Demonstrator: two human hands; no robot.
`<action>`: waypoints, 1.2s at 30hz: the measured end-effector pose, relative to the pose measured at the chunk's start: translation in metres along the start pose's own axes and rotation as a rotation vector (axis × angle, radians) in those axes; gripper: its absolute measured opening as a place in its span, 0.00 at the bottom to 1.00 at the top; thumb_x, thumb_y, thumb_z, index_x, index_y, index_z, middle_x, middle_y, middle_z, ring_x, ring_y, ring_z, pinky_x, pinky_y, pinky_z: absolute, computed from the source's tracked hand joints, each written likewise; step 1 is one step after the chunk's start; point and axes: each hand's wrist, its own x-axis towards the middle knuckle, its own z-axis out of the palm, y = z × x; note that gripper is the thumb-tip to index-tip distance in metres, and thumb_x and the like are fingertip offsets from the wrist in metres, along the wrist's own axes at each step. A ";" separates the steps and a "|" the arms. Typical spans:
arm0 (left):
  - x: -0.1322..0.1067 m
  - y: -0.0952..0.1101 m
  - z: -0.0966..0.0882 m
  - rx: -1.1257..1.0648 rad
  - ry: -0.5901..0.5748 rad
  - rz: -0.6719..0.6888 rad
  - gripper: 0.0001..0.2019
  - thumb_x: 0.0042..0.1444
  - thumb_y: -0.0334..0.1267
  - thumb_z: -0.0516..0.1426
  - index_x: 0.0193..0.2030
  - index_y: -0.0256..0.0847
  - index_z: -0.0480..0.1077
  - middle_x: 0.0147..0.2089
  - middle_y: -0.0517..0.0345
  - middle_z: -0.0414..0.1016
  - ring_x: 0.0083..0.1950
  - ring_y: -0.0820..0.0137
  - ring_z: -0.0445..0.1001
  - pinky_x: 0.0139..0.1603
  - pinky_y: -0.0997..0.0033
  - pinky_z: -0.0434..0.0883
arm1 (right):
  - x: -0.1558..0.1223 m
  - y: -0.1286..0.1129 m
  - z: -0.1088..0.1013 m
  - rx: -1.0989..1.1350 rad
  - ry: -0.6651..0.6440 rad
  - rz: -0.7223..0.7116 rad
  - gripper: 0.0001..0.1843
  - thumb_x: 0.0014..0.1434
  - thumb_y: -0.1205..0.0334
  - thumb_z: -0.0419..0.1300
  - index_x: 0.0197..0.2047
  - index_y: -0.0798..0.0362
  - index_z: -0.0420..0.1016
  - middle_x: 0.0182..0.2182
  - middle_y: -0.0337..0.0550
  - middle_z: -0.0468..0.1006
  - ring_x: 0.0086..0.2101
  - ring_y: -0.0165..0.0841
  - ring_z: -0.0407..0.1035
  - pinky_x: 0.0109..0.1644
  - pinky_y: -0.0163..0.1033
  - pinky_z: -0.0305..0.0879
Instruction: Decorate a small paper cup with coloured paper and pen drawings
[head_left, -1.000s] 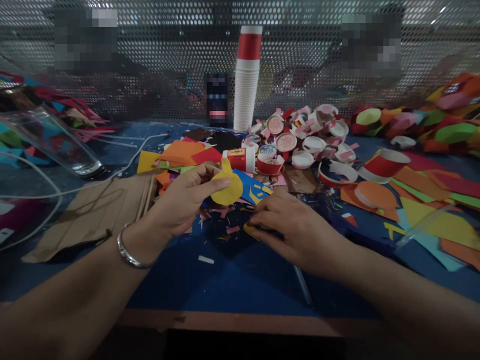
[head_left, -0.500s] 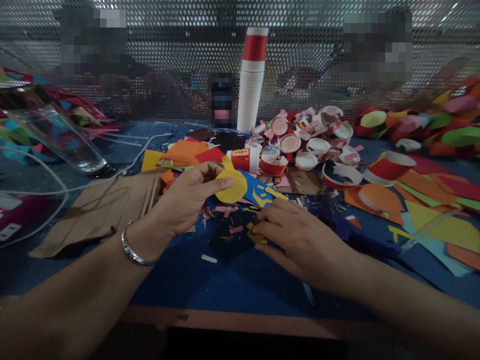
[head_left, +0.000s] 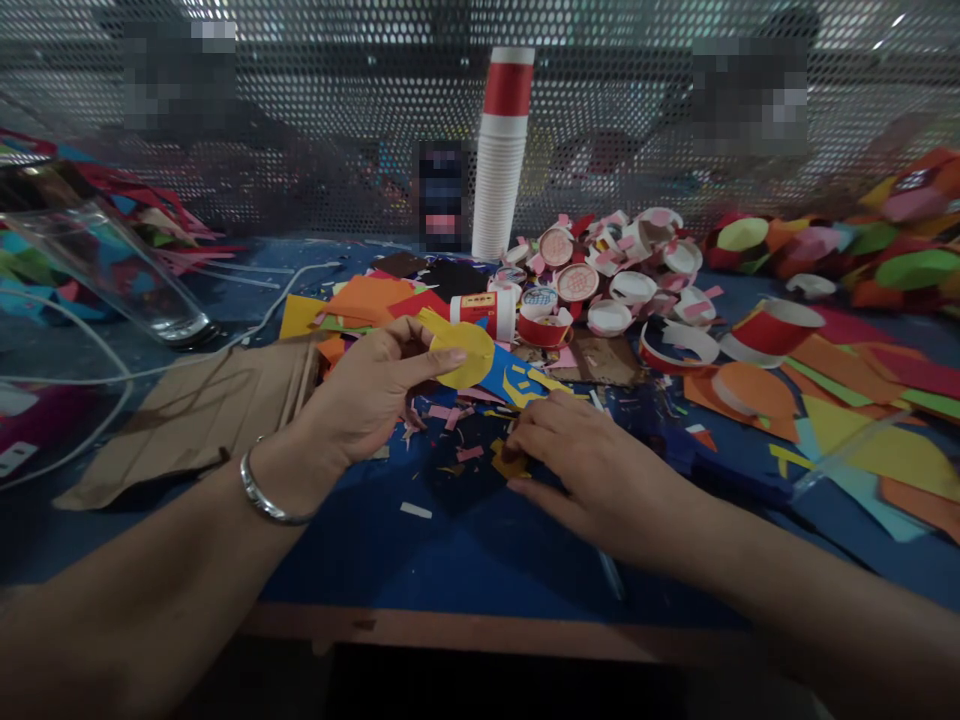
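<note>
2 bare forearms at work here: the left forearm [head_left: 165,570] slants up from the lower left, the right forearm [head_left: 802,580] angles in from the lower right. Up front, the left hand [head_left: 360,395] sits slightly higher, thumb [head_left: 429,367] extended, pinching against bent fingers. Over to the right hand [head_left: 589,465]: palm down, back upward, fingers [head_left: 536,437] curled, thumb stretched apart below them. Clear gap between the 2 hands!

Dim light, perforated grey screen [head_left: 337,110] behind, blue tabletop [head_left: 352,560], reddish front edge [head_left: 450,632]
</note>
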 end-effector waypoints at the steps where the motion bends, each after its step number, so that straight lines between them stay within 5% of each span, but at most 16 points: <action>1: 0.000 0.000 0.001 -0.002 0.000 0.002 0.16 0.44 0.28 0.73 0.30 0.39 0.69 0.30 0.65 0.75 0.34 0.74 0.75 0.43 0.72 0.74 | 0.000 0.000 0.000 -0.002 -0.011 0.008 0.07 0.67 0.65 0.64 0.45 0.60 0.80 0.44 0.56 0.78 0.49 0.51 0.71 0.59 0.61 0.68; 9: -0.002 0.003 0.005 0.002 0.009 0.013 0.16 0.42 0.28 0.74 0.27 0.39 0.70 0.27 0.66 0.75 0.32 0.76 0.73 0.37 0.75 0.72 | -0.002 -0.003 0.000 0.008 -0.005 0.038 0.08 0.66 0.65 0.64 0.47 0.60 0.80 0.45 0.57 0.78 0.50 0.52 0.71 0.61 0.63 0.67; 18: -0.005 0.004 0.005 -0.006 -0.052 0.016 0.16 0.39 0.33 0.78 0.27 0.42 0.75 0.23 0.66 0.73 0.33 0.73 0.72 0.40 0.71 0.73 | -0.006 -0.011 -0.003 0.041 0.081 -0.171 0.12 0.71 0.69 0.57 0.41 0.55 0.83 0.36 0.52 0.84 0.42 0.44 0.75 0.52 0.54 0.72; 23: -0.004 0.001 0.002 -0.005 -0.054 0.016 0.16 0.38 0.36 0.78 0.28 0.41 0.76 0.30 0.63 0.79 0.37 0.70 0.75 0.41 0.69 0.75 | -0.010 -0.011 -0.006 0.129 0.086 -0.207 0.13 0.72 0.68 0.56 0.41 0.53 0.83 0.34 0.48 0.85 0.37 0.40 0.76 0.46 0.48 0.73; 28: -0.003 -0.002 0.000 0.026 -0.069 0.010 0.13 0.44 0.35 0.76 0.30 0.42 0.77 0.31 0.61 0.80 0.39 0.67 0.77 0.45 0.65 0.75 | -0.003 0.004 -0.003 0.060 0.222 -0.170 0.10 0.71 0.69 0.58 0.44 0.60 0.82 0.39 0.53 0.84 0.43 0.45 0.76 0.53 0.55 0.71; 36: -0.001 -0.004 -0.001 0.039 -0.106 0.056 0.12 0.45 0.35 0.75 0.29 0.40 0.76 0.30 0.62 0.79 0.35 0.71 0.75 0.44 0.68 0.74 | -0.001 0.001 -0.002 0.031 0.104 -0.113 0.08 0.69 0.65 0.61 0.44 0.58 0.82 0.42 0.54 0.79 0.45 0.47 0.71 0.54 0.58 0.68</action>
